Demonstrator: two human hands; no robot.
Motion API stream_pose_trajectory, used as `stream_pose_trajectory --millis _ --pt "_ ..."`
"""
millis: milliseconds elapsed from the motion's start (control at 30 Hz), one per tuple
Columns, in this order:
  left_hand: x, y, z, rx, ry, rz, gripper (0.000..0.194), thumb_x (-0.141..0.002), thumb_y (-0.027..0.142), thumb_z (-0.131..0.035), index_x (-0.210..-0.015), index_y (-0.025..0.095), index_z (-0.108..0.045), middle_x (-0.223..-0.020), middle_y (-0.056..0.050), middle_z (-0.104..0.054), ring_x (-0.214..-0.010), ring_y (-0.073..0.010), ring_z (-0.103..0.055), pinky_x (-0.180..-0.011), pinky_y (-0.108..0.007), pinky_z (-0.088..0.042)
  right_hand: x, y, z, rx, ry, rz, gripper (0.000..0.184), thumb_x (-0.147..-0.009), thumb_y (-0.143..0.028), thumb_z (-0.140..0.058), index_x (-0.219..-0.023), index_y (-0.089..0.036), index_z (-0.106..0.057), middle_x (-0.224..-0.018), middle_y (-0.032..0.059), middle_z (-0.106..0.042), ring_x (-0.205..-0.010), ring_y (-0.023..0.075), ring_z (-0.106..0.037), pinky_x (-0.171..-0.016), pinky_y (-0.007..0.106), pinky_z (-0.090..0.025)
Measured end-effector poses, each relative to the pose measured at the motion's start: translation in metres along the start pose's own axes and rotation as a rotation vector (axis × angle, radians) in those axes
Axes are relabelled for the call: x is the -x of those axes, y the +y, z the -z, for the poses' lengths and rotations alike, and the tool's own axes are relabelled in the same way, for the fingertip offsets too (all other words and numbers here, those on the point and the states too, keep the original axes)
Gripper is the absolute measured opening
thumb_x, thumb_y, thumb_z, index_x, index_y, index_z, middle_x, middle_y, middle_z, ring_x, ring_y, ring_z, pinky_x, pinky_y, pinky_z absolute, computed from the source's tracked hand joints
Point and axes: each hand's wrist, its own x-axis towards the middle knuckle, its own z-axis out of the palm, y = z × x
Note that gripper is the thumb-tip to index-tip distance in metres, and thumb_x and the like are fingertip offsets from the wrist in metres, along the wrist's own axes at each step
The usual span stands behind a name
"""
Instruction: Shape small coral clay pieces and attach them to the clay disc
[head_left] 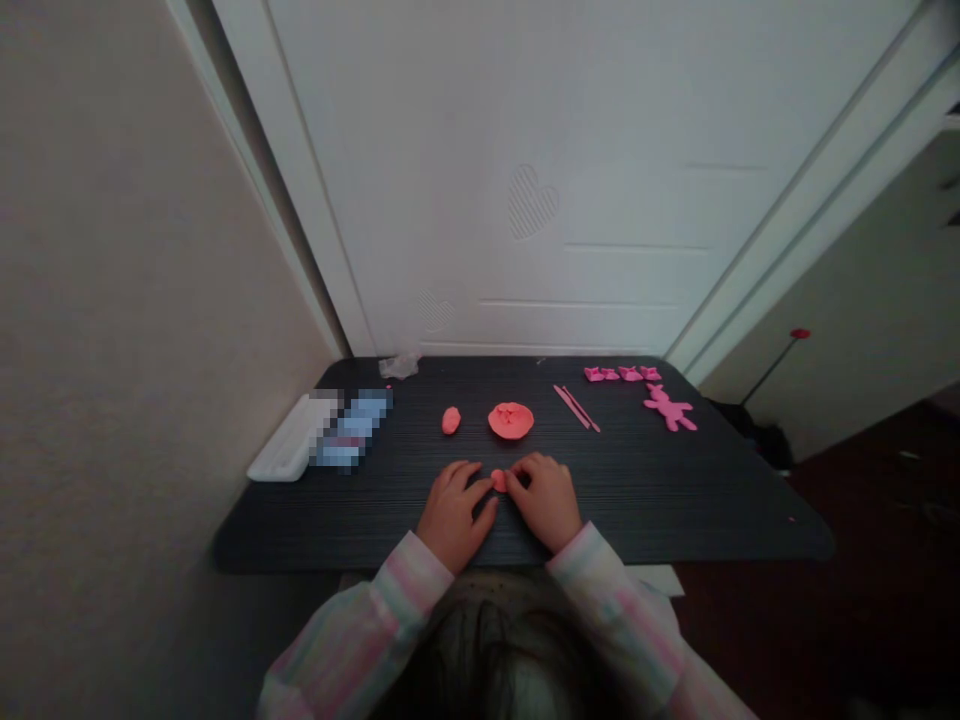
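Dark worktop (660,500), white door (420,180) behind. Small coral disc (499,481) between left hand (455,513), spread, fingertip at rim, and right hand (546,502), curled opposite, grip unclear. Probably clay: light, soft, dents easily; lift by rim.

On your left, a white tray (283,445) lies on the dark tabletop (712,500); a pixelated blue-and-white item (352,430) sits right by it, too blurred for you to read. Behind these, near the back edge, you have a crumpled piece of clear plastic (400,366). At your far right, four small pink bow-shaped pieces (631,374) form a row, with a pink eared animal figure (670,408) just in front. Facing you is a white door (420,180) bearing a striped heart (533,202).
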Motion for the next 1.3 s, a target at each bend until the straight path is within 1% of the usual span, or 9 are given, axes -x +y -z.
stream_pose_trajectory --millis 100,267,400,567,700,933,1100,1233,1300 --pt "0.000 -0.001 0.000 -0.011 -0.009 -0.005 0.025 -0.076 0.025 -0.047 -0.096 0.020 -0.061 -0.107 -0.009 -0.056 -0.104 -0.0237 -0.045 -0.090 -0.044 -0.039 0.001 0.001 0.001 0.010 0.002 0.012 0.022 -0.078 -0.031 -0.047 -0.064 -0.021 -0.059 -0.073 -0.0006 -0.063 -0.075 0.0144 -0.055 -0.066 0.027 -0.030" --pt "0.001 0.002 0.001 -0.040 -0.050 -0.016 0.030 -0.076 0.027 -0.047 -0.104 0.024 -0.058 -0.111 -0.008 -0.054 -0.107 -0.0250 -0.043 -0.089 -0.044 -0.040 -0.007 0.004 0.000 0.052 -0.001 0.024 0.026 -0.081 -0.034 -0.043 -0.064 -0.019 -0.056 -0.068 -0.0004 -0.060 -0.067 0.0134 -0.053 -0.061 0.026 -0.029" --pt "0.001 0.004 0.003 -0.062 -0.071 -0.004 0.030 -0.076 0.027 -0.047 -0.103 0.023 -0.059 -0.113 -0.009 -0.054 -0.108 -0.0258 -0.042 -0.090 -0.044 -0.039 -0.010 0.000 -0.003 0.128 -0.007 0.020 0.027 -0.080 -0.038 -0.043 -0.067 -0.019 -0.055 -0.071 0.0026 -0.060 -0.073 0.0171 -0.052 -0.063 0.029 -0.028" --pt "0.000 0.003 0.003 -0.077 -0.077 -0.017 0.030 -0.076 0.026 -0.047 -0.103 0.022 -0.059 -0.112 -0.009 -0.054 -0.108 -0.0262 -0.043 -0.089 -0.045 -0.039 -0.006 -0.006 -0.006 0.204 -0.003 0.012 0.025 -0.082 -0.036 -0.041 -0.072 -0.018 -0.056 -0.079 0.0058 -0.059 -0.081 0.0208 -0.050 -0.067 0.032 -0.027" --pt "0.000 0.003 0.002 -0.102 -0.066 -0.024 0.029 -0.075 0.025 -0.048 -0.101 0.021 -0.060 -0.111 -0.010 -0.055 -0.107 -0.0268 -0.044 -0.088 -0.045 -0.040 -0.004 -0.008 -0.007 0.229 0.019 0.012 0.026 -0.083 -0.035 -0.039 -0.073 -0.018 -0.057 -0.081 0.0066 -0.059 -0.083 0.0216 -0.050 -0.068 0.032 -0.028" --pt "0.001 0.003 0.002 -0.104 -0.038 -0.037 0.028 -0.074 0.025 -0.049 -0.099 0.021 -0.061 -0.109 -0.011 -0.057 -0.105 -0.0266 -0.046 -0.086 -0.045 -0.042 -0.007 -0.008 -0.003 0.226 0.027 0.012 0.029 -0.083 -0.038 -0.038 -0.069 -0.020 -0.056 -0.076 0.0029 -0.061 -0.077 0.0181 -0.052 -0.064 0.030 -0.029" --pt "0.000 0.000 0.000 -0.057 -0.015 -0.047 0.026 -0.074 0.024 -0.049 -0.096 0.021 -0.063 -0.108 -0.010 -0.057 -0.103 -0.0252 -0.045 -0.087 -0.045 -0.041 -0.006 -0.011 -0.005 0.257 0.013 -0.005 0.028 -0.082 -0.040 -0.039 -0.074 -0.019 -0.056 -0.081 0.0053 -0.060 -0.082 0.0208 -0.051 -0.067 0.032 -0.029" --pt "0.000 -0.004 -0.001 -0.024 0.053 -0.032 0.023 -0.076 0.022 -0.046 -0.089 0.019 -0.065 -0.103 -0.009 -0.058 -0.099 -0.0223 -0.047 -0.088 -0.042 -0.041 -0.005 -0.012 -0.007 0.271 -0.008 -0.005 0.030 -0.083 -0.040 -0.037 -0.079 -0.018 -0.056 -0.086 0.0082 -0.059 -0.087 0.0216 -0.049 -0.070 0.033 -0.028" --pt "0.001 -0.004 -0.002 -0.054 0.070 -0.021 0.022 -0.075 0.021 -0.047 -0.086 0.019 -0.066 -0.102 -0.009 -0.059 -0.099 -0.0230 -0.047 -0.087 -0.043 -0.041 -0.004 -0.012 -0.007 0.277 -0.001 0.001 0.030 -0.083 -0.040 -0.037 -0.080 -0.017 -0.056 -0.087 0.0085 -0.059 -0.087 0.0214 -0.048 -0.070 0.033 -0.028"
